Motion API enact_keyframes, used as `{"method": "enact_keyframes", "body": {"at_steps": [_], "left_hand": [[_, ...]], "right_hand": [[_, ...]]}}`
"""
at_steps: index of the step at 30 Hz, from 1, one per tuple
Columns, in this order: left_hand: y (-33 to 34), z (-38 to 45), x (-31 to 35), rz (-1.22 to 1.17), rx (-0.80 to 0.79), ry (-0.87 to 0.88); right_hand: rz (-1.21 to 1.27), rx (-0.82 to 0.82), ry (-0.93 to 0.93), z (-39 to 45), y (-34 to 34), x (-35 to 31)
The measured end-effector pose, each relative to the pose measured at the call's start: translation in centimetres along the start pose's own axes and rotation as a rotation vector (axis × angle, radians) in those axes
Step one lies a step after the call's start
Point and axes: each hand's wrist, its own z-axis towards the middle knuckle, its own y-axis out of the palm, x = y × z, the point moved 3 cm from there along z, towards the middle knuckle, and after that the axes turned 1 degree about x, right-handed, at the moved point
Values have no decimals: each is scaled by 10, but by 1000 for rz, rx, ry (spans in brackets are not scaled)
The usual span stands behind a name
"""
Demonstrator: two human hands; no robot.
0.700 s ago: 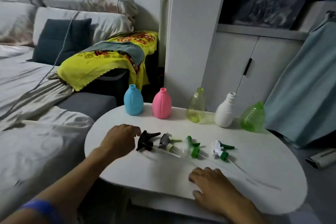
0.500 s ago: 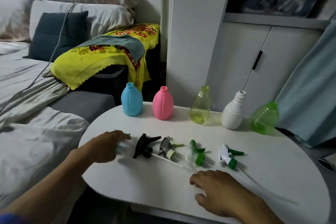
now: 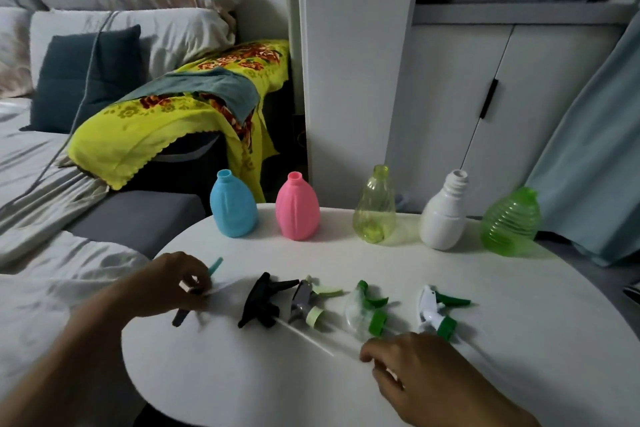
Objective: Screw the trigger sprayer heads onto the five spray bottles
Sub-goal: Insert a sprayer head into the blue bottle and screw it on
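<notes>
Head camera gives me the whole white table (image 3: 450, 374) at once: five open-necked bottles stand upright in a row along the far edge, blue bottle (image 3: 234, 208), pink bottle (image 3: 298, 211), yellow-green bottle (image 3: 374, 208), white bottle (image 3: 445, 215) and ribbed green bottle (image 3: 510, 224), each apart from its neighbour, which I judge leaves room to reach any neck. No bottle wears a sprayer yet. Nearer to me four heads lie on their sides in a loose line: black sprayer (image 3: 265, 302), grey sprayer (image 3: 308, 300), clear sprayer with a green collar (image 3: 367, 312), and white sprayer with a green trigger (image 3: 438, 310), their thin dip tubes trailing toward me. My left hand (image 3: 173, 288) has its fingers curled round a fifth head, the teal-tipped sprayer (image 3: 214, 266), just above the table at the left end of the line; most of it is hidden in the fist and blurred. It sits nearest the blue bottle, so I take that pairing as the first step. My right hand (image 3: 426, 378) rests on the near table with fingers loosely bent, holding nothing, close to the dip tubes.
</notes>
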Motion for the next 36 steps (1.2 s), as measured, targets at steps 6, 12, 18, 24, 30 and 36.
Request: {"method": "enact_keyframes", "body": {"at_steps": [6,12,18,24,30,36], "left_hand": [[-8,-5,14,-44,96,-40],[-30,-23,66,-669,254,88],[-11,-17,125,-1104,87,329],[-9,13,115,-1165,173,139],[-34,67,36,-898,1012,-506],[-12,124,16,-515,840,-366]], "right_hand": [[43,146,-57,0,-20,-28],[725,380,233,25,-25,-45],[1844,79,517,51,-5,-48],[1820,479,520,57,-12,-25],[1482,775,511,50,-37,3],[1338,769,401,50,-53,3]]}}
